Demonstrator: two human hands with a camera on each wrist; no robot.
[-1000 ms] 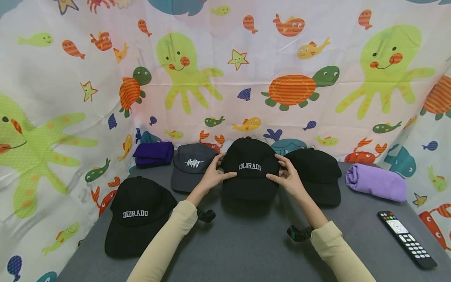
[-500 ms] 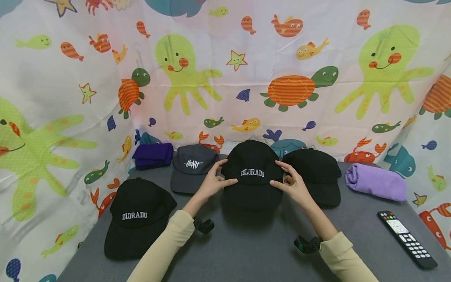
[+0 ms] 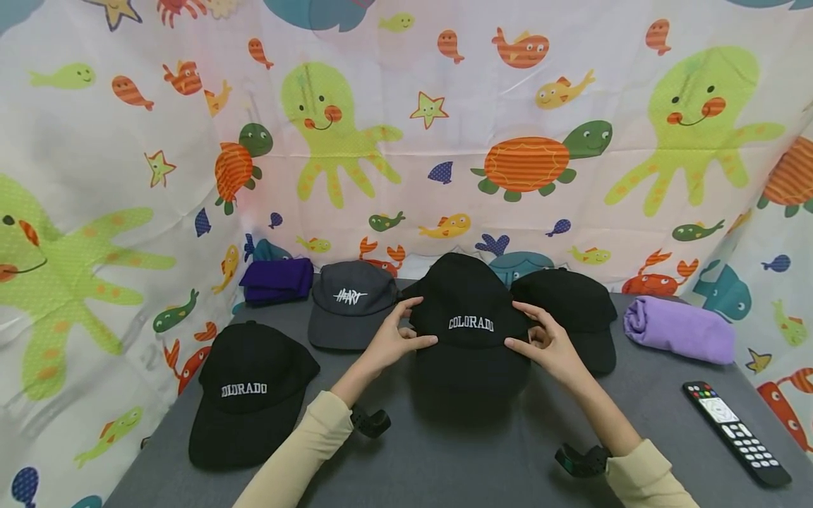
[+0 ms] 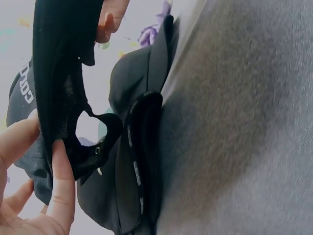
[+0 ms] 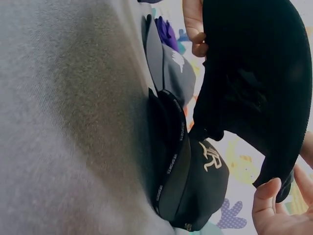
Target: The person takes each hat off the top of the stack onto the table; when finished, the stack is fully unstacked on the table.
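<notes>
Between both hands hangs a black cap (image 3: 471, 296) with white COLORADO lettering, raised above the table. My left hand (image 3: 395, 339) pinches its left side where the brim meets the crown; thumb and fingers grip the edge in the left wrist view. On the opposite side my right hand (image 3: 551, 346) pinches it likewise. The cap's hollow underside (image 5: 254, 98) and rear strap opening show in the wrist views. Behind it stands another black cap (image 5: 205, 176) with a pale emblem and white lettering along its brim edge, mostly hidden in the head view.
A second black COLORADO cap (image 3: 248, 395) lies front left. Along the back are a folded dark purple cloth (image 3: 277, 279), a grey HEART cap (image 3: 351, 303), a plain-looking black cap (image 3: 568, 317) and a rolled lilac cloth (image 3: 678, 329). A remote control (image 3: 737, 432) lies right.
The held COLORADO cap has moved to the right and nearer, both hands moving with it. The other caps, cloths and remote have stayed in place.
</notes>
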